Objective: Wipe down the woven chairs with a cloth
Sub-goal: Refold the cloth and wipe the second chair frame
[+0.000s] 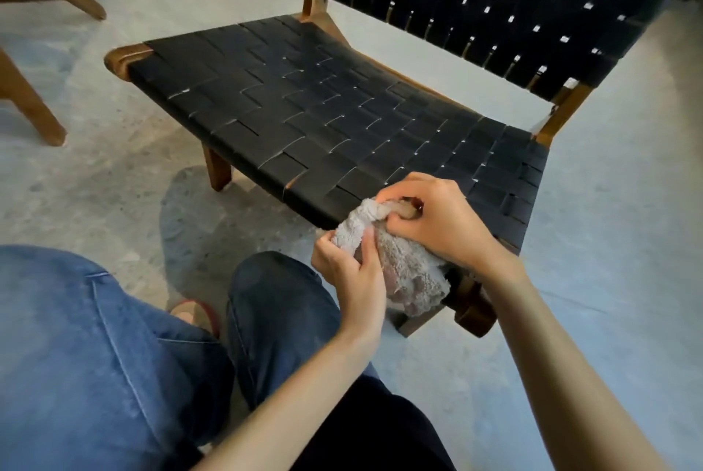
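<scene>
A low chair with a black woven seat, a black woven backrest and a brown wooden frame stands in front of me. A grey fluffy cloth is bunched at the seat's near right corner, hanging over the front edge. My left hand pinches the cloth's left end from below. My right hand grips the top of the cloth with curled fingers, just above the seat's edge.
Wooden legs of another chair stand at the far left on the grey concrete floor. My knees in blue jeans fill the lower left, with a red slipper between them.
</scene>
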